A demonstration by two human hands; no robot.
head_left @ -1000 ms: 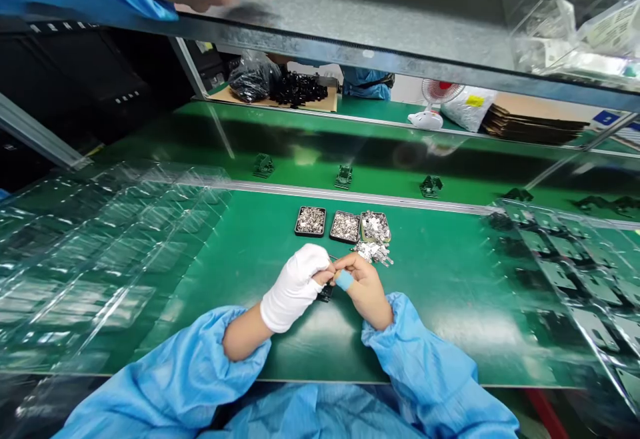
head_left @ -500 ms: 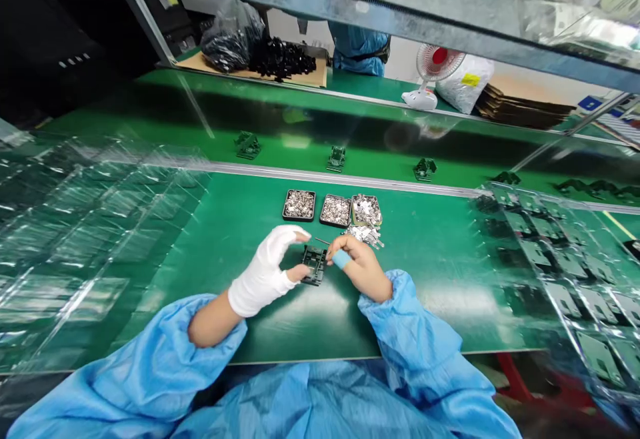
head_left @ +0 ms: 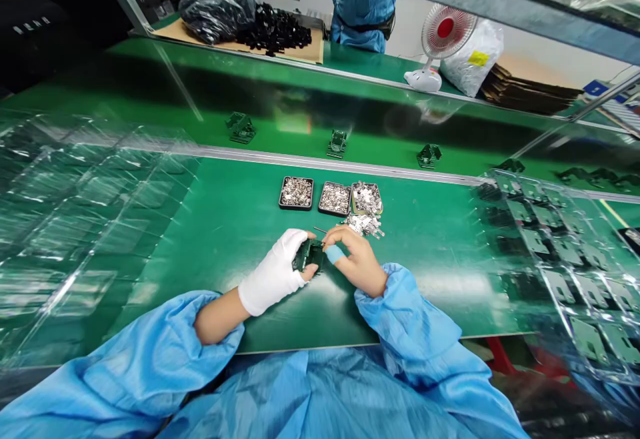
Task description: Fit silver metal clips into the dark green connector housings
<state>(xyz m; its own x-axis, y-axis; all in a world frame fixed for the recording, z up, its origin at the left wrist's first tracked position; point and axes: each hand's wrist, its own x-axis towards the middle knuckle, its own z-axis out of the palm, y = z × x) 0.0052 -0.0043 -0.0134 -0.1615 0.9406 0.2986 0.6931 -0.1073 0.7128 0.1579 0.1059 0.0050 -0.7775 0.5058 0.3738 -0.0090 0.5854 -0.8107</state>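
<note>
My left hand (head_left: 274,273), in a white glove with bare fingertips, is closed around a small green circuit board assembly (head_left: 313,257), fingers at its far side and thumb at its near edge. The board is tilted. My right hand (head_left: 359,262), bare with blue tape round one finger, is pinched at the board's right edge. A thin metal tool (head_left: 320,229) sticks out from its fingers to the left; its kind is hard to tell. Beyond the hands stand black trays of small metal parts (head_left: 297,193), (head_left: 335,199), and a third tray (head_left: 367,197) beside loose metal pieces (head_left: 367,225).
Clear plastic trays (head_left: 95,205) lie at left. More trays with green boards (head_left: 560,249) line the right side. Several board assemblies (head_left: 337,143) sit on the green strip behind the metal rail. Farther back are a white fan (head_left: 447,32) and a co-worker in blue (head_left: 363,12).
My left hand has closed on the board assembly, which is now tilted up. My right hand stays at its edge. The view has shifted, and a co-worker's hand shows at the top.
</note>
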